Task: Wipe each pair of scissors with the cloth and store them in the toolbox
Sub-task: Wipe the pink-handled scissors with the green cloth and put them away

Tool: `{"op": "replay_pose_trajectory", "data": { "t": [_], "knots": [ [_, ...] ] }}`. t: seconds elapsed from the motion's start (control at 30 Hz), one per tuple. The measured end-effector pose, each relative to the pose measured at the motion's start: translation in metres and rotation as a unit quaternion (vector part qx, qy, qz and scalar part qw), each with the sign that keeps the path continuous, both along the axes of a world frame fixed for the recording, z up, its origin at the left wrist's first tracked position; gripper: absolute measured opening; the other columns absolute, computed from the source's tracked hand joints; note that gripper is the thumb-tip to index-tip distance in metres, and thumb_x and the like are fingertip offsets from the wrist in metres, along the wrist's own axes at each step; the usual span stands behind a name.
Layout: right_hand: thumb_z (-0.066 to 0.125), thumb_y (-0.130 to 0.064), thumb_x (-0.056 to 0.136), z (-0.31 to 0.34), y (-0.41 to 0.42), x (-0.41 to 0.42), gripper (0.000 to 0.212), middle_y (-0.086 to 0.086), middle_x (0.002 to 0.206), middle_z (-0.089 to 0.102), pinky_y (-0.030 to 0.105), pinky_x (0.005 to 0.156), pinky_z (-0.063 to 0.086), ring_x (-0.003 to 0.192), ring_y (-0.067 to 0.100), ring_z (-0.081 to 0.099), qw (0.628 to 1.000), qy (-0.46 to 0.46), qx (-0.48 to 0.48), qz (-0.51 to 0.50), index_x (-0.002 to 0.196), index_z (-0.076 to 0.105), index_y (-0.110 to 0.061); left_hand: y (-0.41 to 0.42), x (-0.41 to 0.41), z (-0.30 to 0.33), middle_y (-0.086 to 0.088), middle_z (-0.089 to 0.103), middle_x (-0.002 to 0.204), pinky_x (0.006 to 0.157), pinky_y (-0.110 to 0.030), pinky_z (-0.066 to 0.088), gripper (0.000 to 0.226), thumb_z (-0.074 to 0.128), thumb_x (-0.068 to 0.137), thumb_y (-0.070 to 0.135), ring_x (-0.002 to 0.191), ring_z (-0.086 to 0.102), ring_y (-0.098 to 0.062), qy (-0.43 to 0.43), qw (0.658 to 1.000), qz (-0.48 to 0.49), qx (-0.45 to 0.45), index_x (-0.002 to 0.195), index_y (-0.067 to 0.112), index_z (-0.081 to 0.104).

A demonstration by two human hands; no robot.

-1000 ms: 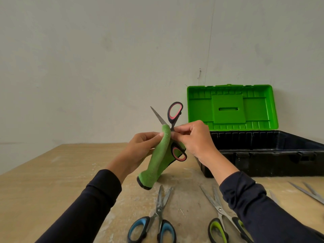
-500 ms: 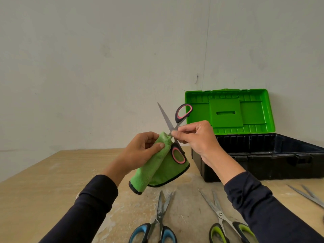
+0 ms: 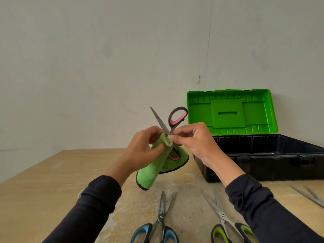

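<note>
Head view: left hand (image 3: 142, 146) pinches green cloth (image 3: 150, 174) round blade of pink-handled scissors (image 3: 169, 127), held mid-air above table (image 3: 43, 181). Right hand (image 3: 194, 141) pinches scissors at pivot; blades spread, one tip toward 11 o'clock, one handle loop toward 1 o'clock. Toolbox (image 3: 263, 155) at 3 o'clock of hands, green lid (image 3: 231, 111) upright. Blue-handled scissors (image 3: 157, 230) at 6 o'clock, yellow-green-handled scissors (image 3: 222, 225) at 5 o'clock, both on table.
</note>
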State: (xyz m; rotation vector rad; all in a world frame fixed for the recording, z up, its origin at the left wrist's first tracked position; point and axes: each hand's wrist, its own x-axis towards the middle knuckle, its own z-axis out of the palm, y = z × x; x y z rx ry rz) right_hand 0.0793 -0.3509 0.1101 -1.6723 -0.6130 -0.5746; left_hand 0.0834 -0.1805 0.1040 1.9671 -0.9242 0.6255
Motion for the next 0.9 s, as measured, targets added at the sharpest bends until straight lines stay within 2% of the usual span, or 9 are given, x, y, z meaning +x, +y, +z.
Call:
{"op": "replay_pose_trajectory", "data": {
  "t": [0.13,0.23,0.37,0.43,0.53,0.6,0.73,0.9],
  "knots": [
    [0.076,-0.002,0.070,0.005,-0.006,-0.001,0.008,0.006,0.066,0.068,0.020,0.058,0.050,0.056,0.007,0.061,0.999,-0.038,-0.022,-0.020,0.077,0.073,0.000,-0.001,-0.003,0.004,0.001,0.070,0.084,0.074,-0.027,0.054,0.010,0.062,0.084,0.013,0.078,0.066,-0.011,-0.014,1.000,0.003,0.015,0.093,0.012,0.064],
    [0.076,-0.002,0.071,0.009,-0.010,-0.005,0.005,0.008,0.062,0.068,0.020,0.056,0.050,0.053,0.008,0.060,0.998,-0.053,-0.029,-0.020,0.074,0.073,0.001,0.001,-0.004,0.008,0.003,0.069,0.086,0.075,-0.029,0.054,0.012,0.062,0.084,0.017,0.079,0.066,-0.010,-0.020,0.999,0.006,0.033,0.096,0.015,0.063],
    [0.077,-0.002,0.069,0.014,-0.018,-0.005,0.008,0.018,0.065,0.068,0.022,0.057,0.050,0.056,0.017,0.060,0.998,-0.060,0.020,-0.023,0.072,0.071,0.003,0.011,-0.002,0.011,0.002,0.069,0.087,0.075,-0.036,0.055,0.011,0.064,0.084,0.017,0.080,0.065,-0.013,-0.014,0.999,0.025,0.033,0.095,0.016,0.063],
    [0.078,-0.004,0.068,0.012,-0.019,-0.003,0.012,0.019,0.069,0.069,0.023,0.059,0.051,0.059,0.019,0.061,0.997,-0.055,0.042,-0.020,0.074,0.071,0.003,0.013,0.000,0.011,0.001,0.069,0.086,0.075,-0.034,0.055,0.010,0.064,0.084,0.014,0.080,0.065,-0.012,-0.009,0.999,0.030,0.026,0.094,0.015,0.064],
    [0.078,-0.002,0.066,0.007,-0.012,-0.001,0.012,0.010,0.069,0.071,0.020,0.060,0.052,0.061,0.013,0.065,0.998,-0.040,0.045,-0.007,0.077,0.073,-0.001,0.007,-0.002,0.008,0.002,0.070,0.085,0.075,-0.028,0.054,0.012,0.066,0.082,0.019,0.079,0.065,-0.009,-0.006,1.000,0.019,0.016,0.092,0.013,0.064],
    [0.078,0.001,0.065,0.004,-0.006,0.000,0.016,0.010,0.072,0.071,0.019,0.062,0.053,0.063,0.012,0.066,0.999,-0.035,0.041,-0.003,0.081,0.072,0.002,0.001,-0.002,0.006,0.001,0.071,0.085,0.077,-0.027,0.054,0.017,0.065,0.079,0.023,0.080,0.066,-0.010,-0.003,1.000,0.011,0.006,0.092,0.012,0.064],
    [0.077,0.002,0.065,0.003,-0.006,0.002,0.020,0.012,0.074,0.071,0.020,0.063,0.054,0.064,0.014,0.067,0.998,-0.029,0.056,0.006,0.084,0.071,0.005,-0.005,-0.002,0.002,0.001,0.071,0.083,0.077,-0.029,0.054,0.010,0.068,0.081,0.016,0.078,0.067,-0.011,0.000,0.999,0.018,-0.033,0.090,0.013,0.065],
    [0.077,0.004,0.065,0.011,-0.012,-0.003,0.012,0.000,0.060,0.070,0.019,0.057,0.053,0.055,0.010,0.064,0.996,-0.034,0.084,0.012,0.071,0.072,-0.005,-0.004,-0.004,0.004,0.002,0.071,0.084,0.076,-0.024,0.053,0.010,0.068,0.081,0.012,0.080,0.066,-0.010,0.025,0.996,0.031,-0.075,0.091,0.012,0.066]
  ]
}}
